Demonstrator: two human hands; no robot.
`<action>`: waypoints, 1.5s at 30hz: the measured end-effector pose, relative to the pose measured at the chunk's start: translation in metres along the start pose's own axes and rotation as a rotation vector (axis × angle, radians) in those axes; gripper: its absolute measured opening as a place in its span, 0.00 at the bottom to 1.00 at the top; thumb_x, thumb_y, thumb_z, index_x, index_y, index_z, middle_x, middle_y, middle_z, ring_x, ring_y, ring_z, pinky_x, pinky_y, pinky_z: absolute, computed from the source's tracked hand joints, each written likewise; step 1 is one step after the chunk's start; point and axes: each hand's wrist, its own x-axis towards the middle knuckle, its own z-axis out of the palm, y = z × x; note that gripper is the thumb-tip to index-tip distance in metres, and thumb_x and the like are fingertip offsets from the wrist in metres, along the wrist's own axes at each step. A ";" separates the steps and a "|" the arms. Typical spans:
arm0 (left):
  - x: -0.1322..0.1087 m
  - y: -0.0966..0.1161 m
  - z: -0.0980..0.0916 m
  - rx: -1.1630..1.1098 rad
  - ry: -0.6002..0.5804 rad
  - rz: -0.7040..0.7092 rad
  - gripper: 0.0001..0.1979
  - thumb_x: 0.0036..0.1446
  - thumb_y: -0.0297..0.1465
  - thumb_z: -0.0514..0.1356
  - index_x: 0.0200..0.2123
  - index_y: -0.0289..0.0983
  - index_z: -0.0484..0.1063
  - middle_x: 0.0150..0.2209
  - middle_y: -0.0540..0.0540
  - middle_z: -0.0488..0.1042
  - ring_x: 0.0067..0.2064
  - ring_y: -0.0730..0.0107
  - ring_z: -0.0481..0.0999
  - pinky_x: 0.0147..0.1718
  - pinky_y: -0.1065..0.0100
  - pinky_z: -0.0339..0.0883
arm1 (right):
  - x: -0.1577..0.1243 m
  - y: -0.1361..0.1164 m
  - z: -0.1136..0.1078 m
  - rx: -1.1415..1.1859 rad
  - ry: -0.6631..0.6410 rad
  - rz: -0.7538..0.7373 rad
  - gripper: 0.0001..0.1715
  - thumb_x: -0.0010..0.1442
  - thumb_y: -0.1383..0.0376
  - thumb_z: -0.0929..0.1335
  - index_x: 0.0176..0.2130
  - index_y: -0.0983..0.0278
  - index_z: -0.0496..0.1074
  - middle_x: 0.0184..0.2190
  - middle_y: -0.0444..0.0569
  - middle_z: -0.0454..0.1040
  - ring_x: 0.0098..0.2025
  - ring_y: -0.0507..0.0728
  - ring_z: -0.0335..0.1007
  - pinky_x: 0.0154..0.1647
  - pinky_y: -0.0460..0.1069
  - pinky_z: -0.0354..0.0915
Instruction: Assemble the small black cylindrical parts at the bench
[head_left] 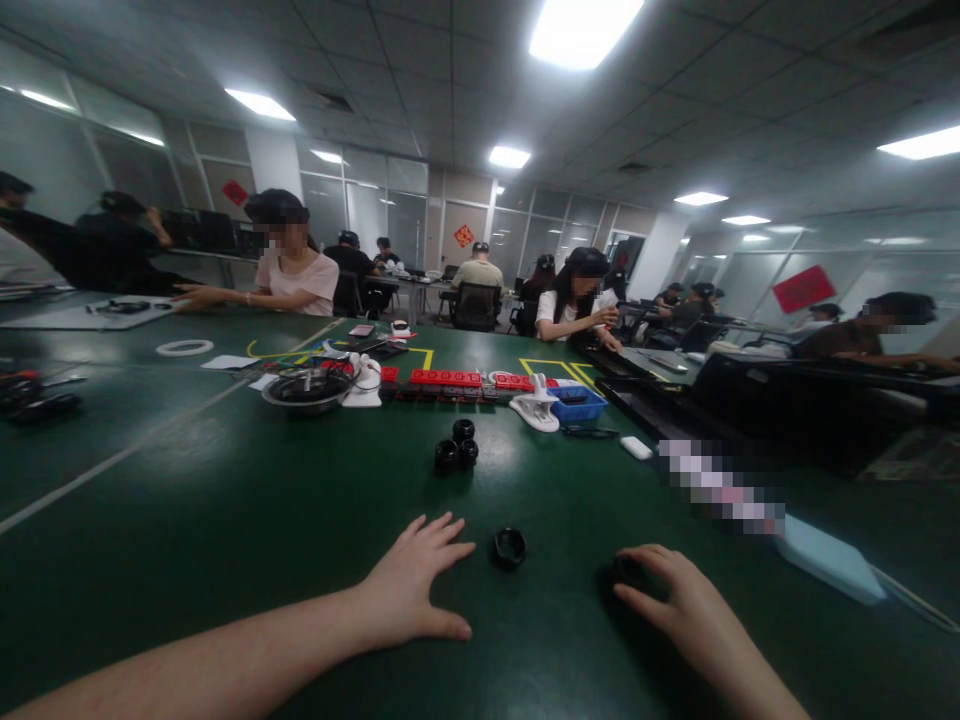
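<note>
You can read no text or numbers here. Marks on the red diamond sign [463,236] in the background and the red strip [446,377] across your bench [225,520] are too small.

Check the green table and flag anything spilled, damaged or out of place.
Nothing plainly stands out: I see no spill or damage. One black ring sits apart from the cluster of three black pieces, though it lies between the left hand and right hand.

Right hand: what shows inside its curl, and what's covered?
A dark, roundish part shows between the thumb and fingers of the right hand. The fingers cover some of it, so its full outline and anything beneath the palm cannot be seen.
</note>
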 end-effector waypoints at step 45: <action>-0.001 0.005 -0.001 -0.003 0.028 -0.005 0.42 0.37 0.56 0.58 0.55 0.45 0.56 0.60 0.44 0.48 0.61 0.52 0.44 0.56 0.47 0.34 | 0.049 -0.096 0.062 -0.197 -0.070 -0.557 0.19 0.56 0.57 0.60 0.47 0.61 0.62 0.41 0.50 0.62 0.40 0.57 0.62 0.40 0.50 0.60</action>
